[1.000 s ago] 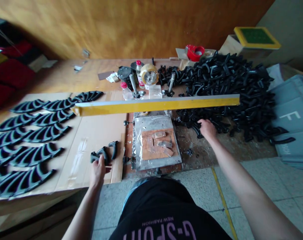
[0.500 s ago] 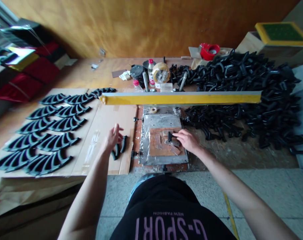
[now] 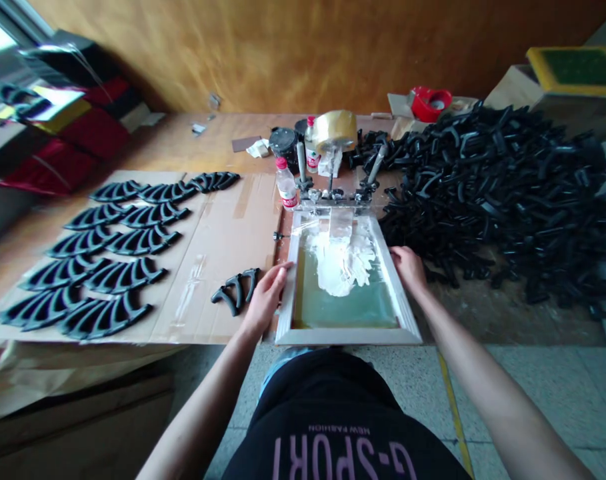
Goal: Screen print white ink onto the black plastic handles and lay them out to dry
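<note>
A screen printing frame (image 3: 350, 337) lies lowered in front of me, with white ink (image 3: 335, 267) spread over the upper part of its mesh. My left hand (image 3: 267, 297) holds the frame's left side, and my right hand (image 3: 407, 267) is at its right side, with the fingertips partly hidden behind the edge. Three curved black plastic handles (image 3: 237, 293) lie on the cardboard just left of my left hand. Whatever is under the frame is hidden.
Rows of similar black parts (image 3: 105, 315) cover the cardboard (image 3: 217, 233) at left. A big heap of them (image 3: 497, 193) fills the right. Behind the frame stand a metal clamp (image 3: 333, 197), a bottle with a red cap (image 3: 286, 185), a tape roll (image 3: 335, 130) and a dark tub (image 3: 283, 143).
The frame has swung down from its raised position over the base plate. Both hands have moved to its sides. The handle at my right fingertips is out of sight. A third handle now shows at left.
</note>
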The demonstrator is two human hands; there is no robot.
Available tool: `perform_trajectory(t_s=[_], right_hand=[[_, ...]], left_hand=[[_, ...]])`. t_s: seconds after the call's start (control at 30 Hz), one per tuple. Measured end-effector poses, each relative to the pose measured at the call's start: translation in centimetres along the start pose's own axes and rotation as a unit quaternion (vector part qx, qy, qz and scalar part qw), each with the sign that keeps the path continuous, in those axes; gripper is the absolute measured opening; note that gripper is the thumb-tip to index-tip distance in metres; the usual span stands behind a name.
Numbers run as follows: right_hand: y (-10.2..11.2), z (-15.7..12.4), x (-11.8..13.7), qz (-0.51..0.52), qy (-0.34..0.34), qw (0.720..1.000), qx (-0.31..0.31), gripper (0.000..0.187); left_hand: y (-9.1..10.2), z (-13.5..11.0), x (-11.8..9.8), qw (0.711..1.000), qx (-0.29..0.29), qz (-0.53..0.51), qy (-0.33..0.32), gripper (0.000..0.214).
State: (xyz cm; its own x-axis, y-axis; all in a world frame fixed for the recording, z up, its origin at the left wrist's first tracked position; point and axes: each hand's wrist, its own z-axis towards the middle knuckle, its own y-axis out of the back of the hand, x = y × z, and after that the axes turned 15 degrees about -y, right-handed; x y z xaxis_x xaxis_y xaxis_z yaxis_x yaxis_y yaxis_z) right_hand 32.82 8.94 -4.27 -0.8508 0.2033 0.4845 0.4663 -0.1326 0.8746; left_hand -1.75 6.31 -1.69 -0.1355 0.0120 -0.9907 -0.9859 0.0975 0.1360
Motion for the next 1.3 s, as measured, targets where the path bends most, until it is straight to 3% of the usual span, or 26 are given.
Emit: perform_trajectory(t_s=[0.07,0.13,0.2,0.27,0.33,0.43,0.53,0.6,0.67,0.73,0.87,0.93,1.1,1.2,1.3], right_hand=[[0.6,2.1,1.5,0.015,-0.001,0.998,-0.061,0.039],[0.1,3.6,4.6,0.01,0.052,0.995,-0.086,0.051],[-1.0,3.9,7.9,-0.031,0.119,0.991,-0.048,0.053],[-2.3,2.7,10.1,-0.085,0.157,0.984,0.022,0.03],[-2.9,0.5,10.3,-0.127,0.197,0.969,0.074,0.011],[-2.3,-2.6,8.4,-0.148,0.312,0.93,0.123,0.019],[-1.4,-3.3,6.9,-0.122,0.381,0.901,0.17,0.017],[-1.4,-3.0,6.8,-0.104,0.351,0.918,0.153,0.014],[-1.9,-3.2,7.0,-0.103,0.313,0.939,0.098,0.015],[-2.6,-4.2,6.9,-0.108,0.316,0.941,0.055,0.02],[-2.8,-5.5,6.8,-0.08,0.343,0.932,0.083,0.016],[-2.3,-4.1,7.8,-0.046,0.298,0.95,0.084,0.013],[0.8,4.1,10.0,-0.016,0.14,0.99,0.01,0.06],[3.5,7.5,6.9,0.028,0.05,0.996,-0.062,0.053],[4.1,7.1,2.3,0.1,0.015,0.99,-0.094,0.043]], left_hand=[[-0.6,-0.7,3.1,0.999,0.0,0.006,0.034,0.067],[-1.2,-0.6,5.3,0.999,-0.006,0.023,0.043,0.074],[-1.5,-0.2,6.6,0.999,-0.007,0.037,0.037,0.073],[-1.4,0.1,7.3,0.998,-0.004,0.04,0.039,0.07],[-1.2,0.2,7.7,0.998,-0.005,0.039,0.047,0.067],[-1.0,0.1,8.2,0.998,-0.004,0.035,0.053,0.066],[-1.0,0.1,8.4,0.998,0.008,0.037,0.058,0.067],[-1.1,0.1,8.0,0.997,0.011,0.035,0.063,0.068],[-1.2,0.1,7.3,0.998,0.009,0.024,0.066,0.068],[-1.2,0.0,6.7,0.998,0.005,0.013,0.065,0.069],[-1.3,0.1,6.0,0.998,-0.005,0.008,0.065,0.069],[-1.1,0.0,5.5,0.998,0.0,-0.001,0.07,0.07],[-0.1,-0.2,1.6,0.998,-0.001,-0.022,0.055,0.071],[0.0,0.7,-2.4,0.997,-0.034,-0.072,0.018,0.055],[-0.4,3.4,-6.3,0.979,-0.08,-0.169,-0.083,0.05]])
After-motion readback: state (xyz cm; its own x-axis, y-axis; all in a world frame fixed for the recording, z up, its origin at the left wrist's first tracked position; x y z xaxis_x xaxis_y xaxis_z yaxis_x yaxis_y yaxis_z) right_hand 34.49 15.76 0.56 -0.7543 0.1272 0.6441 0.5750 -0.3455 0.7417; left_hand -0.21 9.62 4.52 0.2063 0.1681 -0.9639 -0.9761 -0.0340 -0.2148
